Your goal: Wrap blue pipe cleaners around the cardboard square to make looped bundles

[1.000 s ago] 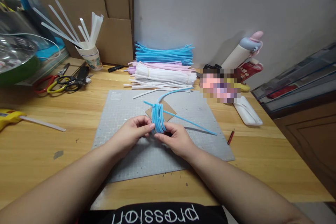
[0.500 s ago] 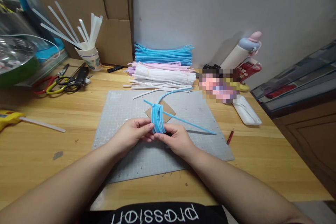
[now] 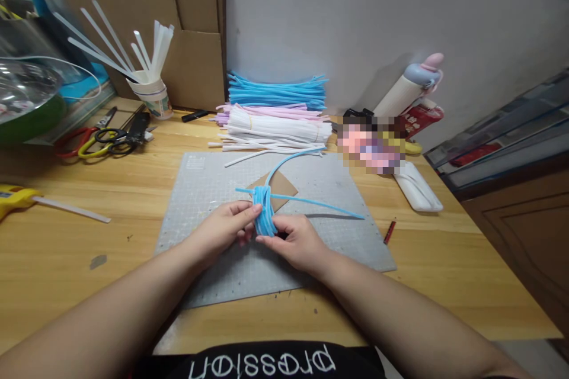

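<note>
A coil of blue pipe cleaners (image 3: 264, 213) is held between my two hands above the grey cutting mat (image 3: 200, 189). My left hand (image 3: 237, 219) pinches its left side, thumb on the front. At the lower right, my right hand (image 3: 296, 240) grips the coil between thumb and fingers. Loose blue ends stick out: one short to the left, one curving up and back, one long to the right. Under and behind the coil a brown cardboard square (image 3: 284, 185) lies on the mat. Fingertips behind the coil are partly hidden.
Bundles of blue (image 3: 278, 92) and white pipe cleaners (image 3: 280, 125) lie by the wall. Scissors (image 3: 89, 141), a cup of white glue sticks (image 3: 153, 98) and a yellow glue gun (image 3: 15, 200) are at left. A pencil stub (image 3: 390, 231) and white case (image 3: 418, 186) sit right.
Both hands have turned the coil and brought it slightly lower. Its long right end has swung up a little and the short left end has dropped to nearly level.
</note>
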A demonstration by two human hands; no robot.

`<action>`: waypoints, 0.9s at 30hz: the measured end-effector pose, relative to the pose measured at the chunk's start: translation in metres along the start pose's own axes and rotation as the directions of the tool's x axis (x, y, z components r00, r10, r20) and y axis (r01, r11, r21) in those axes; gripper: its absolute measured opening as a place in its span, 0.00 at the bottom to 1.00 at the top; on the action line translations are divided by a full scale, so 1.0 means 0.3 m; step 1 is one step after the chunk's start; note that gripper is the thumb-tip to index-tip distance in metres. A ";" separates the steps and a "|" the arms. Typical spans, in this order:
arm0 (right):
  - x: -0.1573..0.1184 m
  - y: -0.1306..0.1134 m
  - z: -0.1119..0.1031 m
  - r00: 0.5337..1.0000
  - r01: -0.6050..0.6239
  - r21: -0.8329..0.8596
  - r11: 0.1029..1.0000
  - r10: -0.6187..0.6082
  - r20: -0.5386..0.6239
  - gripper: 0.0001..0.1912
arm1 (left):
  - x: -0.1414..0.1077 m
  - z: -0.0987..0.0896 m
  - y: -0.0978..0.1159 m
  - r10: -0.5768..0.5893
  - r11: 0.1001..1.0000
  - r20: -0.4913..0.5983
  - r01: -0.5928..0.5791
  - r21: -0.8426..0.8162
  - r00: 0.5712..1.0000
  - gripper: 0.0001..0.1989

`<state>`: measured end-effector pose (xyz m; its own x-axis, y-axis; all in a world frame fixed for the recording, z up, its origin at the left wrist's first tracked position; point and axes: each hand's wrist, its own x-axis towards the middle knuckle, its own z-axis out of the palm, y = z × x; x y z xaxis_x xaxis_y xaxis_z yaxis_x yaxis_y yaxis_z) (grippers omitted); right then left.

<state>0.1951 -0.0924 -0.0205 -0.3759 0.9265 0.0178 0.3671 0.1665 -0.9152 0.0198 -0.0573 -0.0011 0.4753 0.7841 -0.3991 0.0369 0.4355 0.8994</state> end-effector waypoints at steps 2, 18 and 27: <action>-0.003 -0.004 0.001 0.999 0.017 -0.023 1.000 -0.016 0.048 0.09 | -0.001 0.006 -0.002 0.002 0.996 0.013 -0.001 -0.094 1.000 0.17; -0.003 -0.007 -0.015 0.971 0.219 0.009 0.976 -0.218 0.096 0.08 | -0.001 0.004 0.004 -0.051 0.923 0.143 0.101 -0.372 0.988 0.14; -0.007 -0.003 -0.017 0.970 0.236 -0.192 0.953 -0.218 0.110 0.15 | -0.020 -0.073 0.095 0.579 0.698 -0.112 -0.420 0.580 0.807 0.17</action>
<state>0.1997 -0.0927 -0.0177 -0.5381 0.8251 0.1722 0.4241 0.4417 -0.7906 -0.0013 -0.0400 0.0230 0.3069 0.9348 0.1790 0.3361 -0.2824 0.8985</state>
